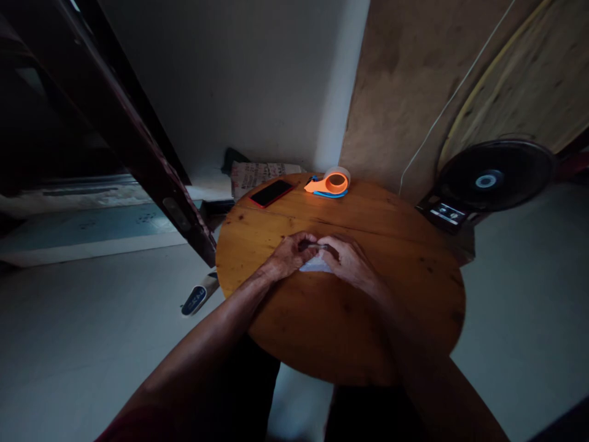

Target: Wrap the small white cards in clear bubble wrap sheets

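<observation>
Near the middle of the round wooden table, my left hand and my right hand meet with fingertips close together. Both are closed, pinching a thin, greyish strip-like edge between thumbs and fingers. Just below it, a small whitish sheet shows between the hands. It could be paper or plastic; I cannot tell which, nor whether the strip belongs to it. My fingers cover part of both.
Beyond my hands lie a phone with a red edge and an orange tape dispenser with a tape roll. A black fan stands to the right. One slipper lies on the floor at left, near a dark door frame.
</observation>
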`<state>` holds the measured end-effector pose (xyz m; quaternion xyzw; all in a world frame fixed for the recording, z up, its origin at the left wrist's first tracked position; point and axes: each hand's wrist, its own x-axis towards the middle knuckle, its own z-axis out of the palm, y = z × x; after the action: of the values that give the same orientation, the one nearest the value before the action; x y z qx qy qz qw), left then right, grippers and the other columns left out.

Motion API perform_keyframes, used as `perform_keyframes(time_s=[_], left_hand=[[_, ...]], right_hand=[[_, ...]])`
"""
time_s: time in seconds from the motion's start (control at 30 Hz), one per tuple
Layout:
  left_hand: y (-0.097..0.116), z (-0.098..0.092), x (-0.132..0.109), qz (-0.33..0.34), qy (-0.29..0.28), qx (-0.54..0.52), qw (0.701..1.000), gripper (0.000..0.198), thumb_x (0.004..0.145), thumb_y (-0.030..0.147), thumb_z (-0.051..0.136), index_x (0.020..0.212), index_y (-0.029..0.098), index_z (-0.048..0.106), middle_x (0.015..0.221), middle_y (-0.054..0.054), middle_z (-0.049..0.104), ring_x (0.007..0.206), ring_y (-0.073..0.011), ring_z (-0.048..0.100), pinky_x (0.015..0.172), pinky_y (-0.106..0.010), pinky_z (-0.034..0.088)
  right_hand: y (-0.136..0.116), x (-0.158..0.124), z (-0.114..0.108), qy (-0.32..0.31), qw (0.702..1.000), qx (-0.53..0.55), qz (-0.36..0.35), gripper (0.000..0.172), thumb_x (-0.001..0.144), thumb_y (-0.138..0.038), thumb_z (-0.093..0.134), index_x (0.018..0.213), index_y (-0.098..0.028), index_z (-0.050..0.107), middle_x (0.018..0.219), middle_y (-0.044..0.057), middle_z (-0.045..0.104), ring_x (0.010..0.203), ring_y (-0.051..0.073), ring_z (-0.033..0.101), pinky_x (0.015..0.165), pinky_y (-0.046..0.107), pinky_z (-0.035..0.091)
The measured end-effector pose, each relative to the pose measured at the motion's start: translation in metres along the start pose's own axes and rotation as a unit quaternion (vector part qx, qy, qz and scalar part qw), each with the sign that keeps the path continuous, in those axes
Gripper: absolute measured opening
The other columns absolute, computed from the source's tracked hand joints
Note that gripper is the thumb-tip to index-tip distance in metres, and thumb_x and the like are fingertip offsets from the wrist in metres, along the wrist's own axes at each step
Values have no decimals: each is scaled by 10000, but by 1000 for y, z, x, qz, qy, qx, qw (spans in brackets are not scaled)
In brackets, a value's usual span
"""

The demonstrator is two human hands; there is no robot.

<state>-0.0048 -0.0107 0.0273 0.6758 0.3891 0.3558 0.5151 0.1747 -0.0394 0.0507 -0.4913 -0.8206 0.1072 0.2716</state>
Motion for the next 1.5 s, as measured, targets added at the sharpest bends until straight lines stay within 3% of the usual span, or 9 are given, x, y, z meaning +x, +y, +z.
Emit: perform_keyframes(time_s=[0.37,0.6,1.5], left_hand=[[3,0,-1,8,-5,-10,1000,274,792,306,633,1007,138,615,917,-47,666,755,-126,576,670,-239,440],[-1,0,0,6,-1,-14,1000,297,777,353,638,994,155,595,891,-29,644,721,-118,559,642,-229,428],[-3,0,1,13,-6,-13,1000,280,784,344,638,980,145,613,851,-24,638,680,-107,540,601,-222,411]], right_hand=[[0,0,2,3,1000,3,-3,255,834,-151,503,1039,-224,637,971,38,677,875,176,596,809,299,437],[2,1,2,8,1000,18,-22,227,828,-132,501,969,-213,659,990,54,670,929,189,600,863,320,439],[1,0,1,5,1000,-2,-20,234,840,-133,490,983,-216,654,960,50,677,908,183,596,835,308,431]])
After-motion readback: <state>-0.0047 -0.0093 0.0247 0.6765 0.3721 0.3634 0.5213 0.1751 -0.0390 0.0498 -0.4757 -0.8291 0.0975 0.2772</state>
